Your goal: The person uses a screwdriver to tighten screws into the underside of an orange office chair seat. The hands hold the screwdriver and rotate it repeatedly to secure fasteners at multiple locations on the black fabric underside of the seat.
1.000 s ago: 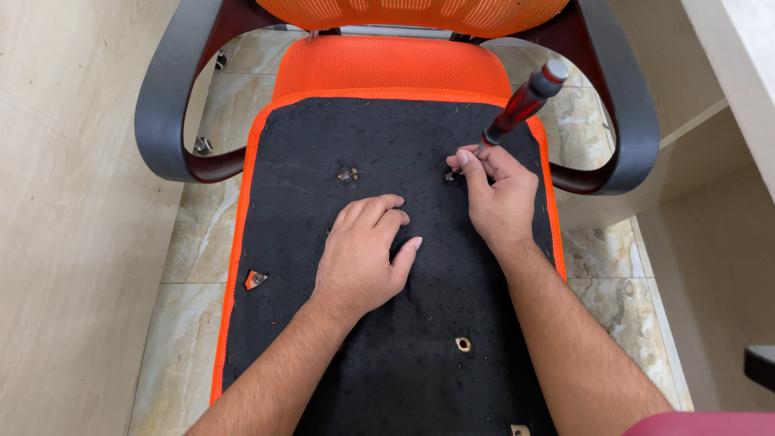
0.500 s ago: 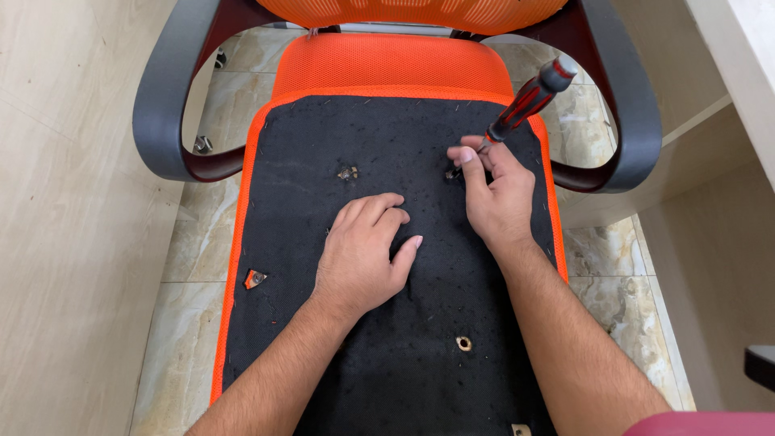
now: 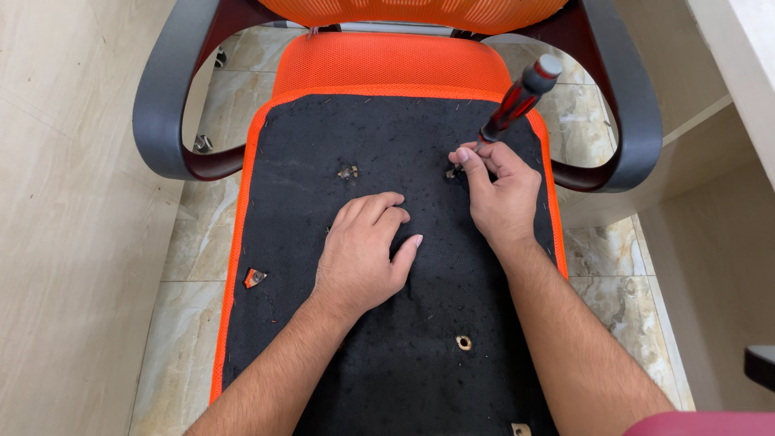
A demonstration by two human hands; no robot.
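An upturned office chair seat lies before me, its underside covered in black fabric point(image 3: 420, 129) edged in orange. My right hand point(image 3: 502, 192) grips the shaft of a red-and-black screwdriver point(image 3: 517, 101), its tip set at a screw hole point(image 3: 453, 172) in the fabric. My left hand point(image 3: 363, 254) rests flat on the middle of the fabric with fingers loosely curled and nothing in it. Another metal screw point point(image 3: 348, 172) sits just beyond the left hand's fingers.
Grey armrests point(image 3: 157, 113) curve on both sides, the other armrest point(image 3: 638, 105) at the right. An open brass-ringed hole point(image 3: 463, 342) lies near my right forearm and a torn spot with a fitting point(image 3: 255, 278) at the left edge. Tiled floor point(image 3: 64, 242) surrounds the chair.
The screwdriver handle and the fingers of my right hand have shifted slightly at the screw hole. My left hand has stayed in place.
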